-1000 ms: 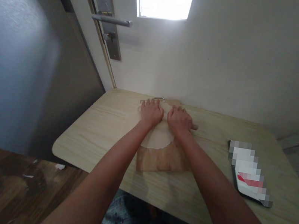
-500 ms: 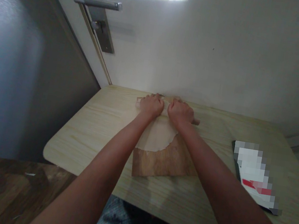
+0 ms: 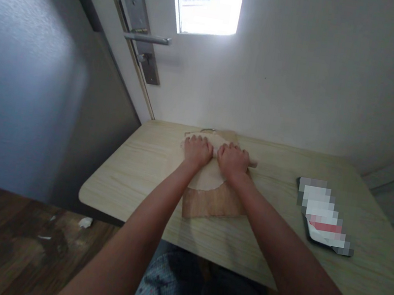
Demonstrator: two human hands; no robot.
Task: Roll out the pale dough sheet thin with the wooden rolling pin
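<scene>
Both of my hands are closed over a wooden rolling pin (image 3: 253,164) that lies across a sheet of pale dough (image 3: 203,182). My left hand (image 3: 198,151) wraps the pin's left part, and my right hand (image 3: 232,162) grips it a short way to the right, with a small gap between them. One end of the pin sticks out past my right hand. Under the dough is a brown wooden board (image 3: 210,207), its near edge uncovered. The dough spreads over the board's left side. My hands and forearms hide part of both.
The board rests on a light wood-grain table (image 3: 133,172) against a white door. A door handle (image 3: 149,38) and a bright window (image 3: 211,0) are above. To the right lies a white and red packet (image 3: 321,214), partly blurred. White scraps (image 3: 85,222) lie on the floor.
My hands and the rolling pin have come back a little from the board's far edge, and more dough shows beyond them. The camera view has tilted upward.
</scene>
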